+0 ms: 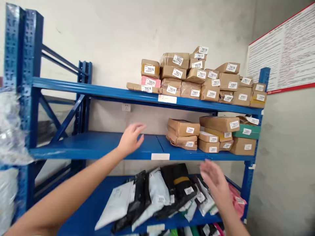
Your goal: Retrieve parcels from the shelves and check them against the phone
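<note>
My left hand (131,138) is raised in front of the middle shelf (98,144), fingers apart and holding nothing. Lower and to the right, my right hand (213,175) is in the air, slightly blurred, with its fingers stretched out and nothing in them. Nearest to it are the bagged parcels on the lower shelf, among them a black mailer bag (183,183) with a yellow band. Above the right hand, labelled cardboard boxes (183,127) are stacked on the middle shelf. A white mailer bag (115,203) leans at the left end of the parcel row.
More numbered boxes (174,62) are piled on the top shelf beam (105,90). Blue rack posts (34,78) rise at the left, beside clear plastic-wrapped goods (12,127). At the right, a pink parcel (236,200) lies near the post, and a notice board (283,49) hangs on the wall.
</note>
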`<control>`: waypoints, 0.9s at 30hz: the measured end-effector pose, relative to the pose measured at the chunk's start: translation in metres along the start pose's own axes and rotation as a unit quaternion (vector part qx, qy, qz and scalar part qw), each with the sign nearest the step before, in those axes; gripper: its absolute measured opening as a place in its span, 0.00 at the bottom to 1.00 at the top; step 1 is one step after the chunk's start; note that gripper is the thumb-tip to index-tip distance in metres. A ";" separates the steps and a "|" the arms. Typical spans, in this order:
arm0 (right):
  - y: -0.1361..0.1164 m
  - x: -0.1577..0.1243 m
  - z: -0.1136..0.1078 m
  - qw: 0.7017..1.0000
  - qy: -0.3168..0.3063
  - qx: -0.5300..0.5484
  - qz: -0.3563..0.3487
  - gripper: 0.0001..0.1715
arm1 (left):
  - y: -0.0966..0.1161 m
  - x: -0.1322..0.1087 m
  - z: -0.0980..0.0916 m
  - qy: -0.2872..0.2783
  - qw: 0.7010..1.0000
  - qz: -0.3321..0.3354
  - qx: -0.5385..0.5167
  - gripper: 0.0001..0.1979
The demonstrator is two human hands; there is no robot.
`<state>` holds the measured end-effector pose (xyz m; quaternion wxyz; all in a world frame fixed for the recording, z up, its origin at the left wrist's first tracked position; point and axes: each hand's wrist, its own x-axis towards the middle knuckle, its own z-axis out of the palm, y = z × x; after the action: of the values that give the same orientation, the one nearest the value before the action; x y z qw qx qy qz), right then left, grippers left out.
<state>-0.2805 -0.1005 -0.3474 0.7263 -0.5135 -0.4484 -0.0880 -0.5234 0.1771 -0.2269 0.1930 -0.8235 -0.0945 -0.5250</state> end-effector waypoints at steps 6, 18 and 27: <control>-0.180 0.243 0.221 0.894 -0.007 -0.216 -0.393 0.39 | -0.107 0.153 -0.044 0.092 0.989 0.099 0.059 0.18; -0.251 0.399 0.363 0.804 -0.013 -0.511 -0.305 0.48 | -0.152 0.242 -0.052 -0.037 0.991 -0.123 0.043 0.36; -0.292 0.366 0.278 0.898 0.189 -0.284 -0.276 0.35 | -0.123 0.330 -0.003 -0.050 0.994 -0.094 -0.030 0.40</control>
<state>-0.3957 0.1168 0.1384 0.5671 -0.5273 -0.3822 -0.5042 -0.4276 0.2724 0.0982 0.1136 -0.8418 -0.1652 -0.5011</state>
